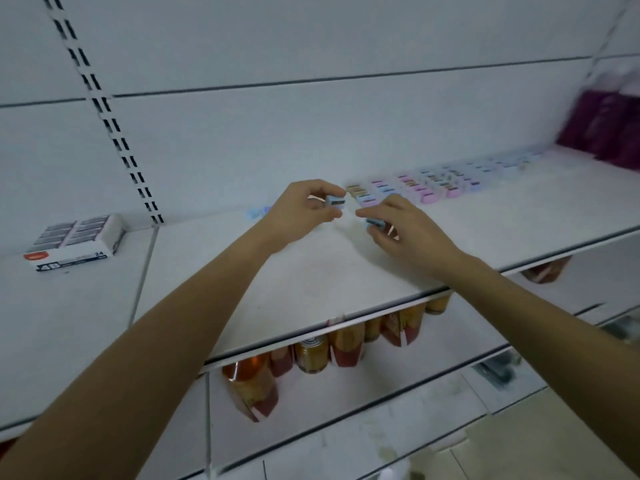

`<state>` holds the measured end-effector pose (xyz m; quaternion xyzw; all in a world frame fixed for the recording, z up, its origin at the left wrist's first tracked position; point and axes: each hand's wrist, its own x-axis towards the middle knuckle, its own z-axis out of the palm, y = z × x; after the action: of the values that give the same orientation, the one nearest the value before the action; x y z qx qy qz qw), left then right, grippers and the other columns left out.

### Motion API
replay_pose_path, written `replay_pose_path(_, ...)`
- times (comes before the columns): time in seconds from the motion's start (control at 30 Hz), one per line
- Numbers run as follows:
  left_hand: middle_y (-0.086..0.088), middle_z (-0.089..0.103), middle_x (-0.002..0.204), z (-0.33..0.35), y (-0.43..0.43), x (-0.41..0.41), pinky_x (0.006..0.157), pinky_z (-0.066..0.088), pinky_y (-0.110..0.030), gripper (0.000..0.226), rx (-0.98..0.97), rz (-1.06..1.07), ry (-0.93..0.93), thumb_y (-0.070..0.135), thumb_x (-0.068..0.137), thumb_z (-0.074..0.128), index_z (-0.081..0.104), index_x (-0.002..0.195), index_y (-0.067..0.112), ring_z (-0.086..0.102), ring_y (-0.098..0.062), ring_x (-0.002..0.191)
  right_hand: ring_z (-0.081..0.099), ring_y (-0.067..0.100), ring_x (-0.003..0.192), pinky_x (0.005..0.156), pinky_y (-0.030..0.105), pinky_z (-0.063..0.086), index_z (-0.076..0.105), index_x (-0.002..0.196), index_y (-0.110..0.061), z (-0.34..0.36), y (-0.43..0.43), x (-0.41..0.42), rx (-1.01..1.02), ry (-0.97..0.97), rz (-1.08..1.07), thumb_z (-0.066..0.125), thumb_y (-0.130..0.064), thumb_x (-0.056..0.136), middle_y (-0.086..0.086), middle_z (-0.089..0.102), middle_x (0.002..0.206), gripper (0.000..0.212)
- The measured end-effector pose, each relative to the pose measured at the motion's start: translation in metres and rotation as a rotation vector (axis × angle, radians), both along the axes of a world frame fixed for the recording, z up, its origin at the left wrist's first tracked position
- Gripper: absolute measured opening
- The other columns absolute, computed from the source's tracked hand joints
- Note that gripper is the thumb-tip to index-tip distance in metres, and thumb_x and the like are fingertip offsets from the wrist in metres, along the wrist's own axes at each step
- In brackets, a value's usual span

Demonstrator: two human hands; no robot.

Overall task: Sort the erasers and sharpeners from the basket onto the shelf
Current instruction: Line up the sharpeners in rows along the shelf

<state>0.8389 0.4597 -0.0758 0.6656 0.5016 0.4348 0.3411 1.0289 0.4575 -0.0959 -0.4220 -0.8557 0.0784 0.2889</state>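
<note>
My left hand pinches a small blue sharpener just above the white shelf. My right hand holds another blue sharpener low over the shelf, close beside the left. Behind both hands, rows of pastel sharpeners in tan, pink, purple and blue run along the shelf toward the right. A box of erasers marked 4B lies on the shelf at far left. The basket is not in view.
A slotted upright runs up the back wall. Purple packages stand at the shelf's far right. Bottles and cans fill the lower shelf under the front edge. A small blurred blue item lies left of my left hand.
</note>
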Motion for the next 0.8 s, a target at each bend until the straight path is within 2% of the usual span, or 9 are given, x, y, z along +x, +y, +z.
replay_pose_path(0.1, -0.002, 0.062, 0.107, 0.007, -0.002, 0.028, 0.067, 0.046, -0.005, 0.025, -0.003, -0.029, 0.044, 0.002, 0.08, 0.067, 0.065, 0.104, 0.01, 0.061, -0.006, 0.075, 0.055, 0.02, 0.088, 0.085, 0.036, 0.048, 0.06, 0.118, -0.013, 0.001, -0.002, 0.029, -0.024, -0.007, -0.035, 0.054, -0.008, 0.088, 0.008, 0.049, 0.112, 0.032)
replay_pose_path(0.17, 0.001, 0.061, 0.108, 0.011, -0.002, 0.05, 0.066, 0.046, -0.004, 0.025, 0.005, -0.044, 0.053, 0.003, 0.081, 0.067, 0.065, 0.105, 0.01, 0.061, -0.002, 0.072, 0.056, 0.021, 0.091, 0.087, 0.038, 0.048, 0.058, 0.12, -0.011, 0.002, -0.003, 0.049, -0.031, -0.002, -0.067, 0.055, -0.007, 0.086, 0.008, 0.047, 0.119, 0.034)
replay_pose_path(0.27, 0.0, 0.064, 0.103, 0.013, -0.001, 0.091, 0.076, 0.051, -0.015, 0.023, 0.013, -0.061, 0.032, 0.003, 0.083, 0.064, 0.063, 0.102, 0.014, 0.063, -0.003, 0.074, 0.054, 0.018, 0.087, 0.086, 0.028, 0.046, 0.055, 0.123, -0.01, 0.003, -0.008, 0.087, -0.047, 0.032, -0.113, 0.058, -0.011, 0.085, 0.006, 0.045, 0.125, 0.038)
replay_pose_path(0.37, 0.003, 0.064, 0.089, 0.009, 0.003, 0.141, 0.083, 0.052, -0.028, 0.012, 0.043, -0.081, 0.045, 0.012, 0.088, 0.06, 0.061, 0.1, 0.015, 0.065, -0.003, 0.071, 0.051, 0.012, 0.078, 0.075, 0.014, 0.037, 0.055, 0.122, -0.011, 0.002, -0.015, 0.133, -0.089, 0.075, -0.147, 0.061, -0.017, 0.086, 0.002, 0.049, 0.117, 0.037)
replay_pose_path(0.47, 0.005, 0.063, 0.086, 0.003, 0.009, 0.194, 0.083, 0.052, -0.034, 0.007, 0.099, -0.074, 0.058, 0.018, 0.09, 0.057, 0.06, 0.097, 0.016, 0.065, -0.004, 0.069, 0.054, 0.011, 0.076, 0.075, 0.016, 0.041, 0.057, 0.118, -0.015, 0.0, -0.024, 0.181, -0.1, 0.115, -0.165, 0.065, -0.023, 0.083, -0.002, 0.051, 0.104, 0.037)
replay_pose_path(0.57, 0.001, 0.064, 0.087, -0.003, 0.01, 0.24, 0.082, 0.053, -0.033, 0.006, 0.144, -0.037, 0.027, 0.02, 0.09, 0.059, 0.059, 0.094, 0.017, 0.064, -0.003, 0.067, 0.055, 0.01, 0.07, 0.07, 0.013, 0.041, 0.064, 0.105, -0.015, -0.001, -0.032, 0.224, -0.059, 0.154, -0.178, 0.069, -0.029, 0.08, -0.002, 0.055, 0.093, 0.03)
replay_pose_path(0.7, -0.007, 0.063, 0.088, -0.011, 0.011, 0.284, 0.074, 0.05, -0.022, 0.013, 0.155, 0.021, 0.006, 0.018, 0.084, 0.067, 0.061, 0.093, 0.012, 0.059, -0.008, 0.067, 0.053, 0.01, 0.064, 0.069, 0.017, 0.042, 0.067, 0.092, -0.013, -0.004, -0.037, 0.27, -0.024, 0.157, -0.182, 0.071, -0.028, 0.079, 0.0, 0.055, 0.085, 0.02)
replay_pose_path(0.8, -0.001, 0.062, 0.088, -0.011, 0.019, 0.306, 0.069, 0.047, -0.014, 0.013, 0.17, 0.019, -0.006, 0.012, 0.081, 0.07, 0.058, 0.085, 0.016, 0.054, 0.003, 0.061, 0.049, 0.003, 0.064, 0.066, 0.005, 0.037, 0.068, 0.09, -0.009, -0.007, -0.031, 0.294, 0.009, 0.202, -0.196, 0.072, -0.019, 0.078, 0.001, 0.05, 0.088, 0.016)
